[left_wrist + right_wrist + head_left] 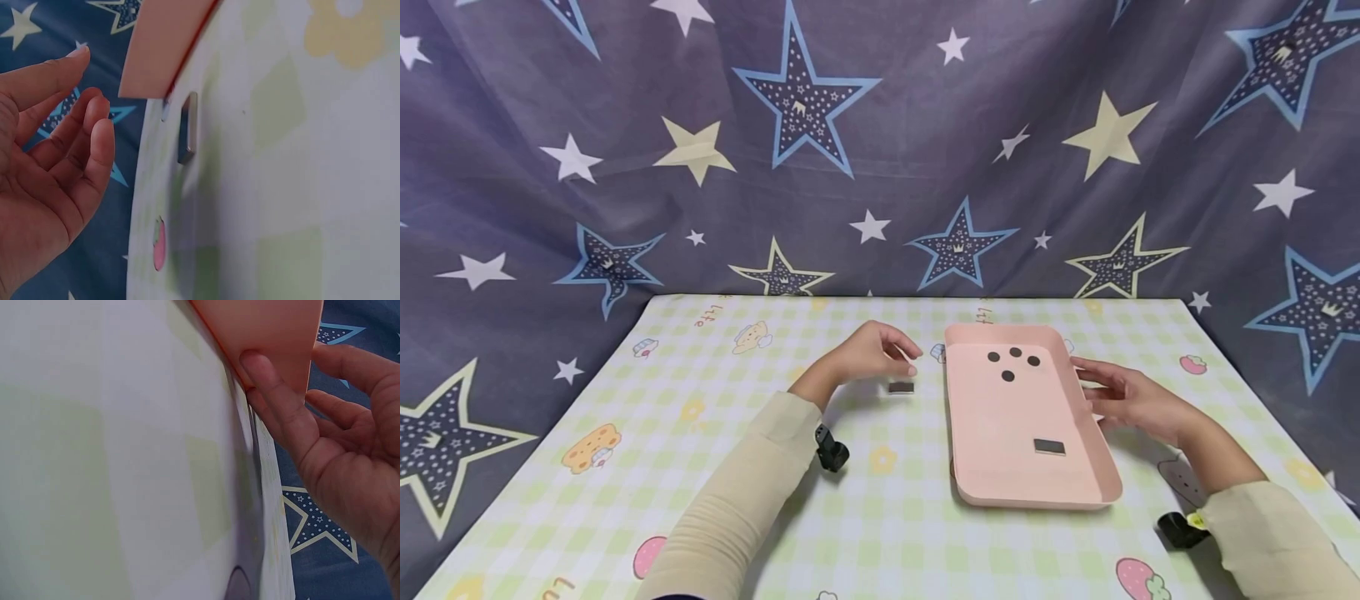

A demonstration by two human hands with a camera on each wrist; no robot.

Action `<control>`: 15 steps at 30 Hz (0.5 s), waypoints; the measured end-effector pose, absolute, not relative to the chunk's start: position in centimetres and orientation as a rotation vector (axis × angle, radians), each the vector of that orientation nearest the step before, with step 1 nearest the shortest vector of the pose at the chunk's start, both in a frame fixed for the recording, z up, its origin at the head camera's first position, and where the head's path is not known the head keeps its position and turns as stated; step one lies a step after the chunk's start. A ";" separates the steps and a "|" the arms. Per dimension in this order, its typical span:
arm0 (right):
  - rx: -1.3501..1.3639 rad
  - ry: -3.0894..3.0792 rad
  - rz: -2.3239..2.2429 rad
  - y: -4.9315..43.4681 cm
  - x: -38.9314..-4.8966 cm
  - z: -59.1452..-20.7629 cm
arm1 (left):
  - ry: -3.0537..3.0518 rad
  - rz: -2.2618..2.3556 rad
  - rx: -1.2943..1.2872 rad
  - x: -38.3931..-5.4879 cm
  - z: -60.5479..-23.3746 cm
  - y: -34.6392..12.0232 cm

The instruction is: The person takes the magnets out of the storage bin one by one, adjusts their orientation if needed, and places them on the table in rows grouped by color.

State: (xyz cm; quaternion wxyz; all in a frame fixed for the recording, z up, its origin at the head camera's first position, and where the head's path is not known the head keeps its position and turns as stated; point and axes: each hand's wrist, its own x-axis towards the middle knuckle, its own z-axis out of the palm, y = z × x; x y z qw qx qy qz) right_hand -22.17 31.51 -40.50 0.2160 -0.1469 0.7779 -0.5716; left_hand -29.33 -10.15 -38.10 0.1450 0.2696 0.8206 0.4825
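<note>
Left grip point(874, 353): we see thumb and fingers apart, the fingers loosely bent, nothing held between them.
Right grip point(1138, 406): its fingers are apart too, and some touch the outer side wall of the pink tray point(992, 454); we see none curled round it.
Small block point(901, 388): lies flat on the desk point(700, 483), just below the left grip's fingertips and untouched, dark on top with a paler side edge.
Block's handling: we judge it stiff and easy to lift, perhaps dense for its size, with a smooth face that may slip.
Block's hold: we would pinch the two long edges near the middle, since its low height leaves little to catch.
Tray's handling: it lies between the two grips; we take it for light and fairly stiff, best steadied by its side walls.
Discs point(1033, 361): four dark rounds in the tray's far half, to the left of the right grip.
Second block point(1049, 447): inside the tray, left of the right grip and nearer to us.
Curtain point(910, 150): star-patterned, beyond both grips and the desk.
</note>
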 end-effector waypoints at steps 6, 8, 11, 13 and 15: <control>-0.420 2.162 -1.584 31.5 -22.0 -40.2 | 2.337 1.400 0.814 -29.0 -37.3 -9.5; -0.416 2.161 -1.586 31.5 -22.0 -40.2 | 2.330 1.395 0.817 -28.9 -37.1 -9.3; -0.408 2.160 -1.587 31.5 -21.9 -40.1 | 2.307 1.378 0.820 -28.7 -36.7 -8.9; -0.411 2.159 -1.587 31.5 -21.9 -40.2 | 2.282 1.364 0.833 -28.5 -36.4 -8.6; -0.412 2.158 -1.587 31.5 -21.9 -40.2 | 2.258 1.351 0.852 -28.3 -36.1 -8.3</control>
